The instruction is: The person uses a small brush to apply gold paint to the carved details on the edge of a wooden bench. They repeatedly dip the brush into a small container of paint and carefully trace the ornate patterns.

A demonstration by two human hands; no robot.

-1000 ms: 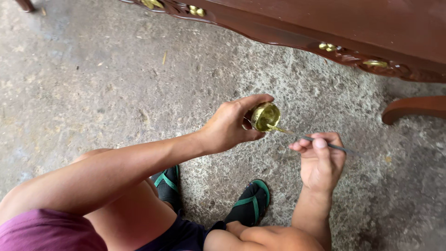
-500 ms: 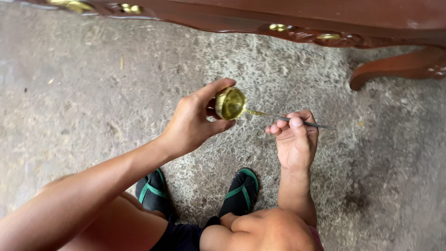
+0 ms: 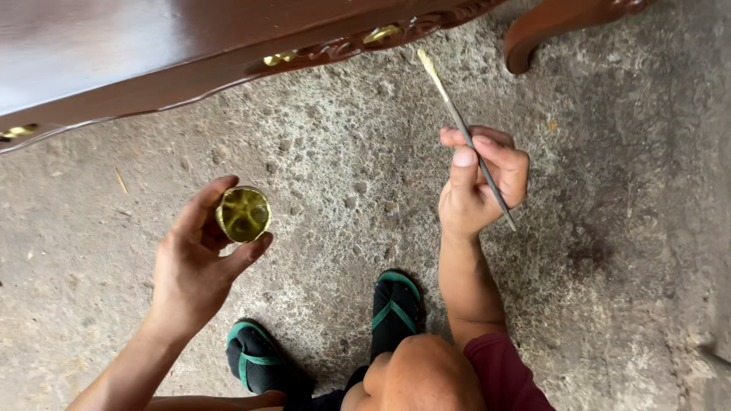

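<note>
Left hand point(image 3: 196, 270): low at the left, grip curled round a small round pot of gold paint point(image 3: 244, 214) — thumb on the far side, fingers on the near side, mouth facing up.
Right hand point(image 3: 478, 183): right of centre, grip pinched shut on a thin brush point(image 3: 470, 138), held like a pen with the shaft slanting up and to the left.
Brush tip: pale gold, raised toward the carved edge of the dark wooden furniture point(image 3: 152, 65), close under it but not touching as far as can be told.
Pot: clear of the floor, well apart from the brush, gold film coating the inside.
Done so far: gold already showing on some carved ornaments along the furniture edge — one patch at far left point(image 3: 17, 131), two near the middle point(image 3: 280, 57) and point(image 3: 381, 33); bristles seemingly loaded.
Left to do: judged from the bare red-brown carving between the gold spots, more detail waiting for colour; extent beyond the frame impossible to tell.
Counts: two hands, one brush, one pot, three gilded spots in view, one curved furniture leg point(image 3: 548, 27) at far right.
Feet: two, in dark sandals with green straps point(image 3: 396, 308), near the bottom centre on the rough concrete floor point(image 3: 624, 251).
Posture: crouched low, one knee point(image 3: 415, 377) at the near edge.
</note>
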